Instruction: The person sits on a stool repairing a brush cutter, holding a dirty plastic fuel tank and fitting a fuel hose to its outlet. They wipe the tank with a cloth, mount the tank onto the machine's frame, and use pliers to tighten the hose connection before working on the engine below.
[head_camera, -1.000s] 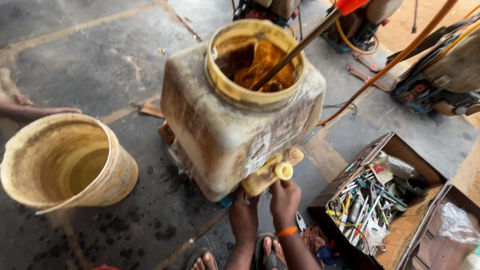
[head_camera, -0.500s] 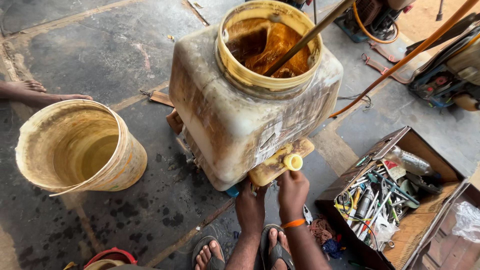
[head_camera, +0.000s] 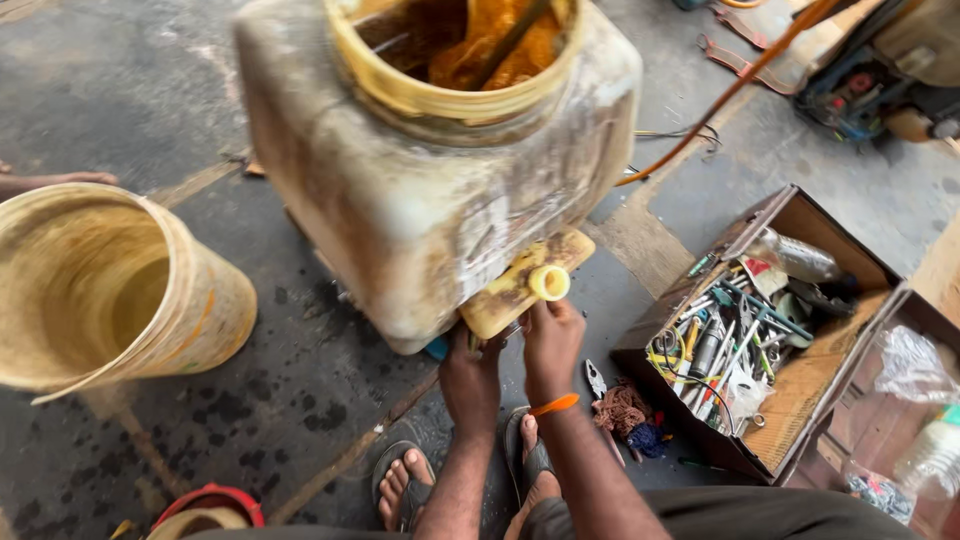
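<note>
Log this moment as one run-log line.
left hand: under tank base | right hand: at yellow outlet | bucket: left | toolbox: right

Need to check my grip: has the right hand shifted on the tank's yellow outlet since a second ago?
No. The right hand stays just below the yellow outlet on the tank; only the camera has closed in.

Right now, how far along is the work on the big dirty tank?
Done: tank stands open, a stick in its orange residue. In hand: right hand at the yellow outlet fitting, left hand under the base. Left: fitting still attached, toolbox tools untouched.
</note>
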